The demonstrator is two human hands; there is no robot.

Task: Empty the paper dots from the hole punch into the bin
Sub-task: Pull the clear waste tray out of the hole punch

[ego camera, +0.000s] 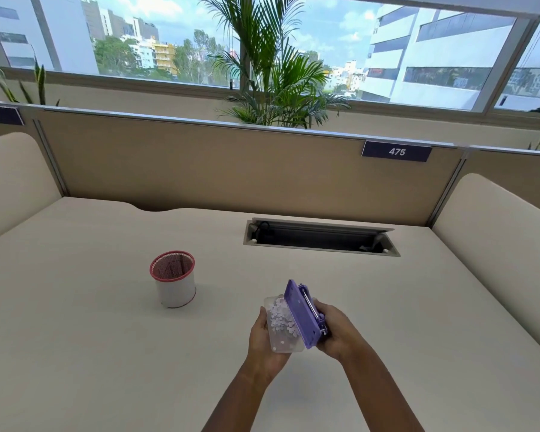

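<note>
You hold the purple hole punch (304, 316) at lower centre of the frame, above the tabletop (75, 338). Your right hand (337, 330) is closed around its body. Your left hand (264, 338) cups the clear tray (282, 325), which hangs swung open with your fingers curled under it.

The paper dots (279, 316) lie loose in that open tray, and the bin (173, 282) stands well apart, left of centre. Tilt or jolt the tray while carrying it across and, I judge, dots will scatter on the tabletop; pour too fast over the narrow red rim and some may miss.

Count: one hole punch, one tray, one bin, two hands, and more dots than I can number.
</note>
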